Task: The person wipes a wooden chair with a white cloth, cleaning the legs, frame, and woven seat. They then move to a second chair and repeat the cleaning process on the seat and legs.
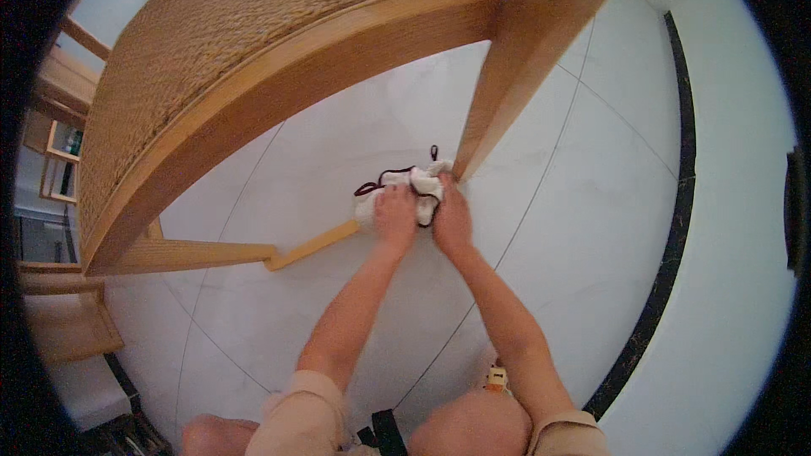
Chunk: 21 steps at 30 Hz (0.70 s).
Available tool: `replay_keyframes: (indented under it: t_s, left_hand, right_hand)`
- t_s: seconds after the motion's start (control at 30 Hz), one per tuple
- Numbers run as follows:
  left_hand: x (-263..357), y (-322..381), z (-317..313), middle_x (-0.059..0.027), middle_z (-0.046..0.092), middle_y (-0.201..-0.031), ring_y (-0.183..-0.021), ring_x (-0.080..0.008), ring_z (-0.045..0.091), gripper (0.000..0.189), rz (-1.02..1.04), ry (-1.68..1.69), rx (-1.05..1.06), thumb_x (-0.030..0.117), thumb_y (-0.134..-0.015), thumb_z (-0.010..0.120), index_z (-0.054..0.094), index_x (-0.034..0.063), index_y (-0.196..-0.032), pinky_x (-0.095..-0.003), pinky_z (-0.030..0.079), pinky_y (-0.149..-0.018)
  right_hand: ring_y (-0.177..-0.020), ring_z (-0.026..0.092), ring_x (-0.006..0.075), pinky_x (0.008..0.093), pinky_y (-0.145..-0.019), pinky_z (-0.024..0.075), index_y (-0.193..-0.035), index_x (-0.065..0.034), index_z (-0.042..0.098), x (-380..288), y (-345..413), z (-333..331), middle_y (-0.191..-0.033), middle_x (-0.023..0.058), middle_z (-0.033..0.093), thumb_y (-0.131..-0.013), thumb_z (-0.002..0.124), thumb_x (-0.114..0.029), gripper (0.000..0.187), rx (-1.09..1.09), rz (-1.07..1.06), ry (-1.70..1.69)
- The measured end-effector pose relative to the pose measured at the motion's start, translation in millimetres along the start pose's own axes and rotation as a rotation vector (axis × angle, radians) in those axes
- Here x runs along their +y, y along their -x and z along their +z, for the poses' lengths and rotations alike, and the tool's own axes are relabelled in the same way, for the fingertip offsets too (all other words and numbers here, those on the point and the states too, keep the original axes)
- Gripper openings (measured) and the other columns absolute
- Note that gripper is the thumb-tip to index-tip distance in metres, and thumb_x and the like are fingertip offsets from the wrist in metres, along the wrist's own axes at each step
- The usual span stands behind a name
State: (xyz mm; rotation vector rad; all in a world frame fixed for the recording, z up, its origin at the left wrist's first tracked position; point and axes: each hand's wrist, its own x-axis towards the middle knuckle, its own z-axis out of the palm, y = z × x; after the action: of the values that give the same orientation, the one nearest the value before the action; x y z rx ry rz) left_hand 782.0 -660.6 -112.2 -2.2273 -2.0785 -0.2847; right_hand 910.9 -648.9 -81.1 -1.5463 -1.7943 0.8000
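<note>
A white cloth (429, 185) with dark edging and small hanging loops is bunched around the end of a low wooden rail (317, 245), close to the foot of a wooden chair leg (507, 85). My left hand (396, 212) grips the cloth from above, over the rail's end. On the other side of the bundle, my right hand (453, 212) holds the cloth right beside the leg. The cloth and my fingers hide where rail and leg meet. Above stands the chair's woven seat (298, 19), with its curved wooden frame (304, 73).
Pale floor tiles (589, 221) surround the leg. A white wall (728, 215) with a black skirting strip (681, 202) runs along the right. Other wooden furniture (70, 323) stands at the far left. A second chair leg (184, 256) rises at left.
</note>
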Motion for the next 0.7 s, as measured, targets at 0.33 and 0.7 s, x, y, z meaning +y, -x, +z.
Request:
replay_keyframes:
  t_s: [0.33, 0.7]
  left_hand:
    - [-10.7, 33.2, -22.1, -0.0098, 0.054, -0.110, -0.106, -0.0293, 0.049, 0.030, 0.081, -0.029, -0.057, 0.015, -0.079, 0.054, 0.058, 0.0029, -0.106, -0.0430, 0.039, -0.088]
    - [-61.9, 86.9, -26.5, -0.0127, 0.050, -0.120, -0.112, -0.0329, 0.045, 0.036, 0.020, 0.026, -0.099, 0.013, -0.070, 0.064, 0.060, 0.0044, -0.105, -0.0470, 0.036, -0.092]
  right_hand:
    - [-0.121, 0.046, 0.0312, 0.0412, -0.091, 0.0431, -0.130, 0.0004, 0.042, 35.6, 19.6, 10.6, -0.139, 0.0157, 0.040, -0.083, 0.047, -0.003, 0.047, 0.062, -0.288, 0.422]
    - [-0.119, 0.048, 0.0321, 0.0418, -0.089, 0.0425, -0.131, 0.0010, 0.040, 19.0, 55.3, 66.6, -0.135, 0.0163, 0.044, -0.084, 0.045, -0.004, 0.048, -0.083, -0.373, 0.257]
